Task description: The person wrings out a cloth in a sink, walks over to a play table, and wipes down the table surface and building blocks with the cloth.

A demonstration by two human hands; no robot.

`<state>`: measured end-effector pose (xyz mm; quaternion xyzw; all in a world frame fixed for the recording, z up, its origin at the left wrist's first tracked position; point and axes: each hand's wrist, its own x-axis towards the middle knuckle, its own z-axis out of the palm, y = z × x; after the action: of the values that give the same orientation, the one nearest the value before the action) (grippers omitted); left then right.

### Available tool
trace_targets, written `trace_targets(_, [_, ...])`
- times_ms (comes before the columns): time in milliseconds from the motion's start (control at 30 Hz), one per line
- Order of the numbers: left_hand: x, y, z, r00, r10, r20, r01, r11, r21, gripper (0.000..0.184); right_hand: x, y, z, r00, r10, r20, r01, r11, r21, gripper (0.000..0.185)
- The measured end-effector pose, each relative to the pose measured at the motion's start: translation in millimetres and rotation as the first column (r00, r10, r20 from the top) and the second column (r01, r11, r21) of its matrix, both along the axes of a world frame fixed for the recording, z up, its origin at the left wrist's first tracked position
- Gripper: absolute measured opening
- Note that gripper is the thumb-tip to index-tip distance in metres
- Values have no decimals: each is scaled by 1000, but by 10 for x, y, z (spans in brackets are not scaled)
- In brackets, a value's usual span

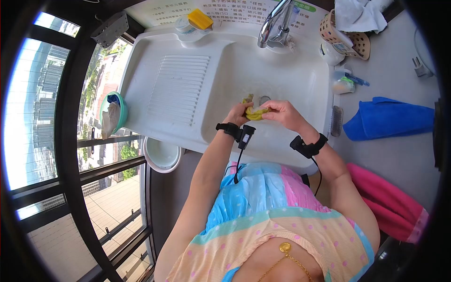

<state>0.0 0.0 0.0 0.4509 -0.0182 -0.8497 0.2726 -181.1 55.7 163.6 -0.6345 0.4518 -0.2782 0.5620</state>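
Head view: left hand (238, 114) grips the left side of a bunched, soft yellow-green cloth (255, 115); right hand (284, 114) pinches its right end, over the white sink basin (300, 77). Handling seems underway: cloth not set down; amount done unclear.
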Motion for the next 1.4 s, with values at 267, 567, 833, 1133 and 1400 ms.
trace_targets(267, [61, 445, 932, 900, 215, -378, -239, 971, -17, 37, -237, -258, -1560, 673, -699, 240, 539, 686, 489, 18])
trace_targets(567, [138, 499, 653, 873, 127, -470, -152, 988, -15, 44, 552, -209, -968, 453, -604, 656, 38, 748, 662, 41])
trace_targets(833, [75, 495, 1107, 821, -37, 570, 439, 679, -588, 50, 186, -533, -871, 835, -405, 372, 217, 864, 454, 17])
trace_targets(1133, [-151, 633, 1242, 254, 511, 821, 950, -291, -113, 20, -40, -392, -1384, 870, -444, 212, 283, 804, 523, 12])
trace_targets(1400, [49, 588, 1151, 370, 625, 688, 896, -435, -86, 13, 102, 45, -411, 716, -578, 391, 47, 599, 800, 26])
